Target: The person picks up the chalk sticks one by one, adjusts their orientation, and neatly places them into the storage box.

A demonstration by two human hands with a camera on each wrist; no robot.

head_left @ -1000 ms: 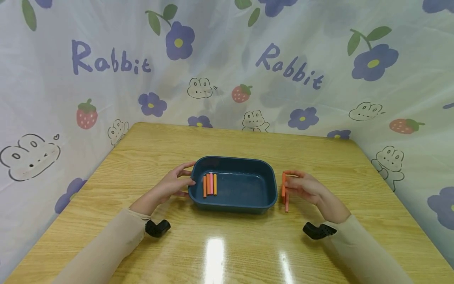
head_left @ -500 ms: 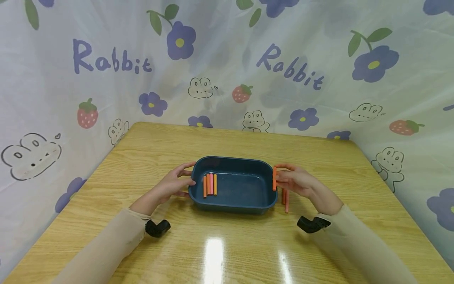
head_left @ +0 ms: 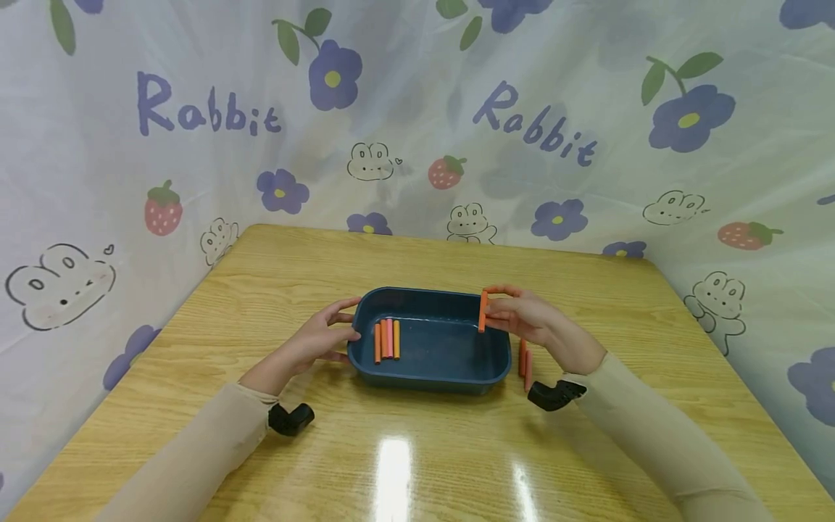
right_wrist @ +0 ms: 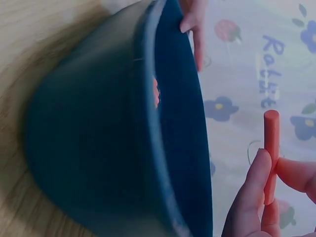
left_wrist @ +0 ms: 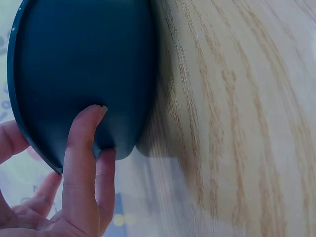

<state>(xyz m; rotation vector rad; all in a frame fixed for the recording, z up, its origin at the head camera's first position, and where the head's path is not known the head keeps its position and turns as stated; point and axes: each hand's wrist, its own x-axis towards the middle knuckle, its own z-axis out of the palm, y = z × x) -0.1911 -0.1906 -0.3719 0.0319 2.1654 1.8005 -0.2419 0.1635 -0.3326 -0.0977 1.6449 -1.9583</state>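
A dark blue rectangular tub (head_left: 424, 384) stands on the table. My left hand (head_left: 312, 337) holds its left end, thumb at the rim and fingers against the outer wall, as the left wrist view also shows. Inside, near the left end, several orange, pink and yellow chalk sticks (head_left: 385, 341) lie side by side. My right hand (head_left: 535, 322) pinches an orange chalk stick (head_left: 483, 312) above the tub's right end; in the right wrist view this stick (right_wrist: 271, 133) is upright between thumb and fingers. Below that hand, an orange chalk (head_left: 522, 358) and a reddish-pink chalk (head_left: 528, 370) lie on the table.
The wooden table (head_left: 313, 268) extends around the tub. A curtain (head_left: 404, 87) printed with rabbits, flowers and strawberries hangs behind it. Black angled devices sit at the left wrist (head_left: 291, 419) and right wrist (head_left: 556, 395).
My right hand has lifted the orange chalk from beside the tub and carried it left over the right rim. Two chalks stay on the table. The left hand and tub have not moved.
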